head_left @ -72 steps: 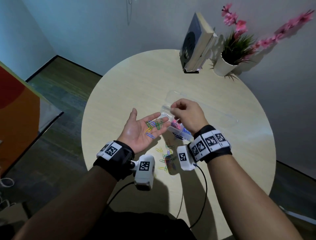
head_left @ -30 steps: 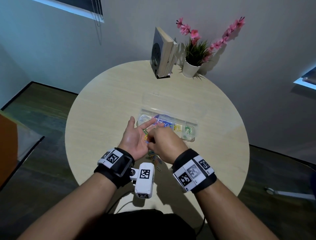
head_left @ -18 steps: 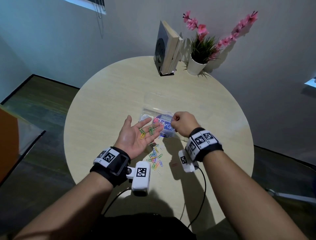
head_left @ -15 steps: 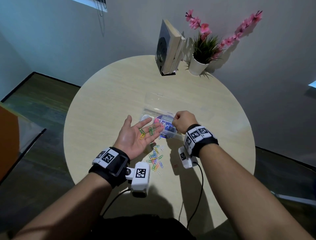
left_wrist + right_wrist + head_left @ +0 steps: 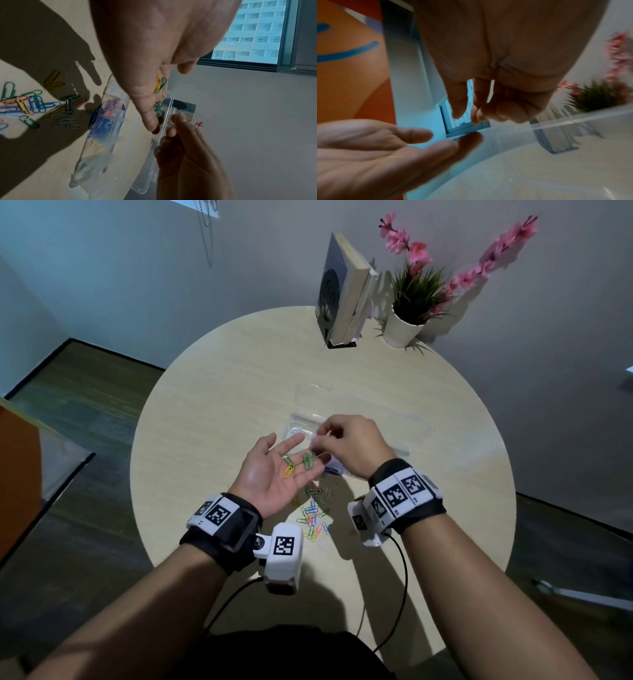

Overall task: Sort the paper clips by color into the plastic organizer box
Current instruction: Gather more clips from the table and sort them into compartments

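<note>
My left hand (image 5: 291, 460) lies open, palm up, above the table, with green paper clips (image 5: 308, 462) and a yellow clip (image 5: 288, 471) on its fingers. In the left wrist view the same green clips (image 5: 160, 109) show on the fingers. My right hand (image 5: 318, 440) hovers at the left fingertips with its fingers curled, and seems to pinch a thin pale clip. The clear organizer box (image 5: 301, 419) sits just behind both hands, its lid open flat. Pink, blue, yellow and green clips fill separate compartments (image 5: 109, 112). A loose pile of mixed clips (image 5: 313, 515) lies on the table under my wrists.
Upright books in a holder (image 5: 342, 289) and a potted plant with pink flowers (image 5: 407, 313) stand at the table's far edge. The round table (image 5: 205, 412) ends close on the left, beside an orange panel (image 5: 17, 474). Cables hang from the wrist cameras.
My right hand has moved left from the box's blue compartment to the fingertips of my left hand. The left hand stays palm up with clips on it.
</note>
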A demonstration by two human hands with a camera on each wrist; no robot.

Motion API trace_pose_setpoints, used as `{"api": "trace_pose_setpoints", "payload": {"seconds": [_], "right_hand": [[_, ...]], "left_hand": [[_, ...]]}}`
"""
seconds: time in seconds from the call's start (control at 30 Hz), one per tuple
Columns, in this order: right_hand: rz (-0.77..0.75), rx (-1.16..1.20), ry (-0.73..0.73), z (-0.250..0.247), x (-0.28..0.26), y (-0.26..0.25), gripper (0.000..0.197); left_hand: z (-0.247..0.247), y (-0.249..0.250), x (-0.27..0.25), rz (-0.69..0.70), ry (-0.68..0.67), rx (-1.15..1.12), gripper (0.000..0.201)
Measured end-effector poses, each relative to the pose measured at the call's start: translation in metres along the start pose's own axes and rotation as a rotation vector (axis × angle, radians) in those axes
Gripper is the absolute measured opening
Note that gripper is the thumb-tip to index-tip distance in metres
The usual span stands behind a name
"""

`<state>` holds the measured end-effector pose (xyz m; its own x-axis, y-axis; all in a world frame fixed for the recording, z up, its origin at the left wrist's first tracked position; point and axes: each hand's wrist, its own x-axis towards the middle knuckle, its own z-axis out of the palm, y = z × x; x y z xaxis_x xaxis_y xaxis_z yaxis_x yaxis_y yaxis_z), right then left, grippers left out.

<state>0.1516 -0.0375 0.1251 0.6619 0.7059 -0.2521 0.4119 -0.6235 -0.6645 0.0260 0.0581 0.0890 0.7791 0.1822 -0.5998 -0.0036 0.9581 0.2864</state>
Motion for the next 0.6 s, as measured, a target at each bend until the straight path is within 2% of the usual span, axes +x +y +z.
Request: {"api": "trace_pose_setpoints", "payload": {"seconds": [0.1,0.2,0.27,0.43,0.6], "right_hand": [[-0.001,-0.178,-0.103,0.007,-0.014,-0.013,0.027],[0.005,-0.279,-0.067,0.016,-0.028,-0.021,0.018],[0.007,-0.287,-0.052,0.021,-0.036,-0.026,0.012],[0.026,-0.301,-0.026,0.019,-0.052,-0.038,0.016],[0.023,-0.151,0.011,0.005,-0.064,-0.045,0.016]], "left_hand": [[0.004,-0.004,-0.007,0.028,-0.002,0.039,0.054],[0.007,-0.008,-0.012,0.036,-0.002,0.048,0.055],[0.007,-0.011,-0.016,0.033,-0.023,0.052,0.055],[0.008,-0.017,-0.027,0.027,-0.081,0.043,0.057],[0.008,-0.02,-0.039,-0.006,-0.163,0.064,0.065]]}}
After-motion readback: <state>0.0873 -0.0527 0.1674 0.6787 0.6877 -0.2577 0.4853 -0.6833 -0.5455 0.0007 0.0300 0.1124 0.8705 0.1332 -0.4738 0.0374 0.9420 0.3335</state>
